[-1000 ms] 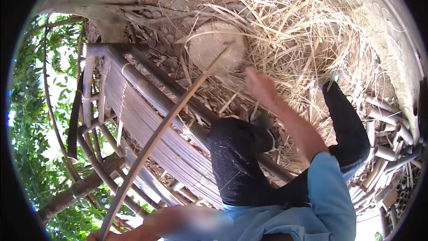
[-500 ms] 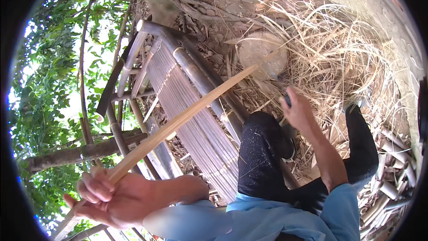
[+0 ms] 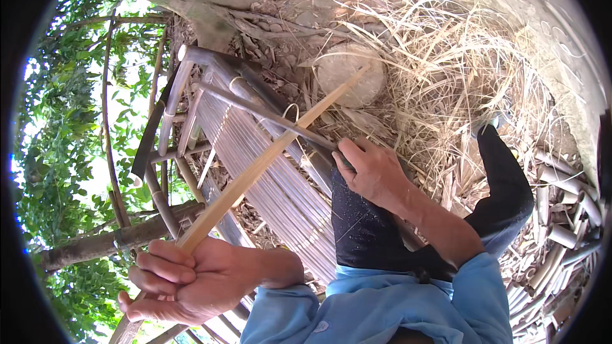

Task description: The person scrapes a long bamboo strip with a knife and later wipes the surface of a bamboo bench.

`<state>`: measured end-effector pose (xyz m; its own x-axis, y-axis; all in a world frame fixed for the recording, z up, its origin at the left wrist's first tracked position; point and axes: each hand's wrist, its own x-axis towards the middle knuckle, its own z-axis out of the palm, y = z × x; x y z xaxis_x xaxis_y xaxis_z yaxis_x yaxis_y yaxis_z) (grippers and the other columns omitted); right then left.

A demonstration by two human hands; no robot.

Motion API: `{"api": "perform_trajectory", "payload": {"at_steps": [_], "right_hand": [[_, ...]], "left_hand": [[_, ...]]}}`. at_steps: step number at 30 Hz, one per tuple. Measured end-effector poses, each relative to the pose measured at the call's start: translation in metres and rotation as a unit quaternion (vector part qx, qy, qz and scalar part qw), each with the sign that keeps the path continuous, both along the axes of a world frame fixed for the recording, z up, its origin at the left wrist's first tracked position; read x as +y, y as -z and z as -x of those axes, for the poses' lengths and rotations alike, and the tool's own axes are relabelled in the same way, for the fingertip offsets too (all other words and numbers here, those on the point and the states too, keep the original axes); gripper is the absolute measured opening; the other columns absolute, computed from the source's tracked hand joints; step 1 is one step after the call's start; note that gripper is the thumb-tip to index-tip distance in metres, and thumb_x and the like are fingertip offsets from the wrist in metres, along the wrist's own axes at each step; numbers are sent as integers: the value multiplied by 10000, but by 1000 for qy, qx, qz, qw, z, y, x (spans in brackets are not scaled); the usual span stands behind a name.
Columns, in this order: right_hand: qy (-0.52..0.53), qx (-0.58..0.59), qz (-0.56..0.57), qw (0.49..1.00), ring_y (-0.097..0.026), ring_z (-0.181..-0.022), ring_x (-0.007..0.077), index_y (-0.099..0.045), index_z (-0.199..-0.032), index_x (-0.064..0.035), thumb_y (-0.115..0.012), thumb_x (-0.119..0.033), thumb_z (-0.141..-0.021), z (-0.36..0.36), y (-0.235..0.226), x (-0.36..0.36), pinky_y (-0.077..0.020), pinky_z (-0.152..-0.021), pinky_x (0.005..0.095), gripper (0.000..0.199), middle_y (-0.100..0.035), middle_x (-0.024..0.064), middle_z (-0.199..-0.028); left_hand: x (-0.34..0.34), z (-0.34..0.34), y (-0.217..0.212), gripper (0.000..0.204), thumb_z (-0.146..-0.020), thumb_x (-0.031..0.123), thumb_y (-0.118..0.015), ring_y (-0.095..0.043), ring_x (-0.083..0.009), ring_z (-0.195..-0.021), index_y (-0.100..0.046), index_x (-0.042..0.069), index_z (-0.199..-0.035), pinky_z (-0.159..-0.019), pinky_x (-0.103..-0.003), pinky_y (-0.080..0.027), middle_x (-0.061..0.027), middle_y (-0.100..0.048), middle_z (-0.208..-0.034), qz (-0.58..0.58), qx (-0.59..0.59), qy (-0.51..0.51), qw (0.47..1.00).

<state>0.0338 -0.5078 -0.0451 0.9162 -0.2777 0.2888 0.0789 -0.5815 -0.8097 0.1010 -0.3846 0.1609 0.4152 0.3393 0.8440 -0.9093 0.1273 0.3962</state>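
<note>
The left hand [image 3: 182,280] is clenched around the near end of a long bamboo strip [image 3: 255,172], fingers [image 3: 162,266] curled over it, thumb side toward the body. From this grip the strip runs in one straight line up and to the right, its long axis slanting diagonally away from the person; its far tip points at a round, pale wooden block [image 3: 350,76] lying on the ground among dry straw [image 3: 446,70]. A short butt of the strip sticks out below the fist toward the lower left.

The right hand [image 3: 373,172] is closed on a dark blade [image 3: 274,114], a long thin knife held crosswise, which meets the strip about midway along its length and crosses it. The blade's far end points up and left over a bamboo bench [image 3: 268,197] made of thin slats side by side, with round poles along its edge.

The person's knee in dark trousers [image 3: 363,229] lies just under the right wrist, and a blue shirt [image 3: 395,306] fills the lower edge. Cut bamboo pieces [image 3: 561,216] lie at the right, green leaves [image 3: 64,153] at the left.
</note>
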Motion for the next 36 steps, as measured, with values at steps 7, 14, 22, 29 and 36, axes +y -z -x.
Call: {"api": "perform_trajectory", "payload": {"at_steps": [7, 14, 22, 29, 36], "right_hand": [[-40, 23, 49, 998, -618, -562, 254, -589, -1035, -59, -658, -177, -963, -8, 31, -5, -522, -437, 369, 154, -594, 115, -772], [-7, 5, 65, 998, -569, -512, 177, -586, -1102, -62, -664, -189, -963, -23, 86, -12, -458, -377, 303, 204, -609, 71, -757], [3, -38, 67, 997, -591, -521, 203, -543, -994, -93, -637, -143, -971, -38, 113, -28, -480, -403, 325, 109, -599, 114, -789], [59, 53, 24, 997, -599, -553, 243, -566, -1023, -113, -677, -80, -892, -43, 173, -45, -472, -437, 381, 175, -588, 120, -789], [54, 270, 28, 961, -689, -676, 352, -553, -1235, -79, -614, -100, -923, -32, 256, -100, -544, -511, 436, 319, -667, 275, -969]], "left_hand": [[20, -7, 4, 256, -1071, 148, -519, -268, -92, -518, -342, 119, -888, -493, -255, -226, 15, -264, -633, -17, 2, 49, 999], [48, -29, -6, 298, -1063, 115, -488, -253, -100, -523, -274, 113, -857, -502, -271, -234, 5, -267, -665, -22, -17, 16, 999], [73, -51, -13, 262, -994, 13, -449, -261, -117, -520, -254, 93, -840, -505, -291, -243, -9, -251, -670, -81, -26, 17, 996], [68, -65, -15, 288, -1007, 31, -465, -267, -123, -529, -246, 108, -835, -510, -295, -235, -15, -250, -670, -75, -15, -120, 990], [23, -69, -5, 274, -1067, 259, -509, -333, -71, -475, -473, 137, -825, -420, -237, -293, 68, -342, -634, 21, -44, -248, 968]]}}
